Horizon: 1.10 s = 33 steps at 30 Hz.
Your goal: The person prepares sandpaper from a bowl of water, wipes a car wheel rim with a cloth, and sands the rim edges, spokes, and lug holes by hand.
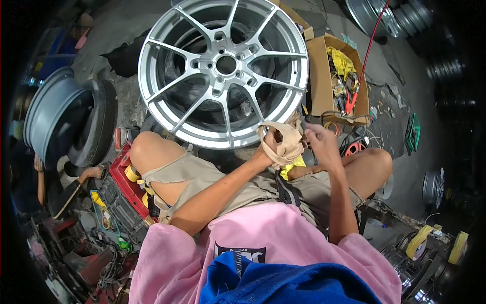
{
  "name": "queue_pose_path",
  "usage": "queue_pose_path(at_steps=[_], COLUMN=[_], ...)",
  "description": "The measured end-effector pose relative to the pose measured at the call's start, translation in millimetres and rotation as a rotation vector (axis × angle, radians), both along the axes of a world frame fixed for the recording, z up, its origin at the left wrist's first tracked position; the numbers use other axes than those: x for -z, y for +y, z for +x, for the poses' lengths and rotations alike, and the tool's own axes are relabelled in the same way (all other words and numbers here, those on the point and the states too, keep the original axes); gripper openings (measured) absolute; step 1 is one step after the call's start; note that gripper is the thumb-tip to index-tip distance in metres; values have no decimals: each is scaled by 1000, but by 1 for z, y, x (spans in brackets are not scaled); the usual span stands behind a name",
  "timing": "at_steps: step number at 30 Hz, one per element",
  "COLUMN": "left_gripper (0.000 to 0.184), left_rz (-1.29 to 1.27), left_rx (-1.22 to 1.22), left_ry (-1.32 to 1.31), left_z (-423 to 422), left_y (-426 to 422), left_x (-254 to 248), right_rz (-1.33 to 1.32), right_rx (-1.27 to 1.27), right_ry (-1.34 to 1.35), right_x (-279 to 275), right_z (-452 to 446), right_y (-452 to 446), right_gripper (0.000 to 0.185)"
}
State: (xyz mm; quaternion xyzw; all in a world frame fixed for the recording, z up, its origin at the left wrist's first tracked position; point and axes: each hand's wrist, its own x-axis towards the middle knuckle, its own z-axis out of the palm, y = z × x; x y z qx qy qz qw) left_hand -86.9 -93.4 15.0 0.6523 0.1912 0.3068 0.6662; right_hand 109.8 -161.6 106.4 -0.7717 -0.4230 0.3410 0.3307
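Note:
A beige cloth (283,141) is bunched up between my hands, just below the lower right rim of a large silver alloy wheel (216,91). My left hand (267,150) is closed on the cloth, with its fingers partly wrapped inside the folds. On the right, my right hand (321,143) has its fingers bent together beside the cloth's upper right edge, where a small grey piece shows near the fingertips. What the right fingers hold is too small to name. A yellow cloth (293,167) lies under the beige one, between my legs.
Right of the wheel is a cardboard box (320,76) with tools and yellow cloth. A red toolbox (126,177) lies beside my left knee. Far left are a grey rim (50,114), a tyre (104,119) and another person's hand (92,172). More rims stand at upper right.

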Motion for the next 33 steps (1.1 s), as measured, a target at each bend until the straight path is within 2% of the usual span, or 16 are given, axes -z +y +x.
queue_pose_path(at_steps=[2,3,4,5,8,9,11,14,16,19,20,22,24,26,29,33], left_gripper=[51,40,40,38,42,43,35,33,36,31,30,32,45,54,39,35], left_rz=[-505,-461,-454,-88,-564,-126,234,266,93,251,308,372,457,386,513,803], left_rx=[-86,-145,-149,-251,-254,-299,-236,-310,-246,-169,-110,-52,375,467,295,-95], left_ry=[58,62,55,116,33,147,169,331,385,374,576,772,885,965,744,677], left_z=[9,17,15,10,-3,-11,-12,-6,-12,-11,-13,-22,-42,-59,-87,-111], left_y=[-4,-8,-8,-6,5,8,23,31,33,42,47,54,60,77,134,167], left_x=[0,41,40,38,-12,-24,-50,-29,-60,-37,-2,5,-45,-83,-206,-358], right_rz=[93,28,53,37,30,57,49,-16,-68,-313,-312,-187,-278,-122,-3,-150], right_rx=[-64,-152,8,112,160,118,45,-52,-71,-267,-263,-606,-565,-456,-349,-378], right_ry=[280,357,655,827,1110,1210,1166,1068,1022,592,593,455,428,224,-16,56], right_x=[21,34,26,10,8,9,3,-3,-6,-37,-42,-49,-52,-40,-28,-32], right_z=[-25,-33,-54,-66,-67,-62,-55,-49,-42,-27,-22,-9,0,6,6,-8], right_y=[-9,-17,-17,-14,-17,-19,-16,-8,-3,4,1,-9,-22,-31,-36,-25], right_gripper=[29,30,28,25,20,18,17,16,17,20,20,24,26,23,22,24])
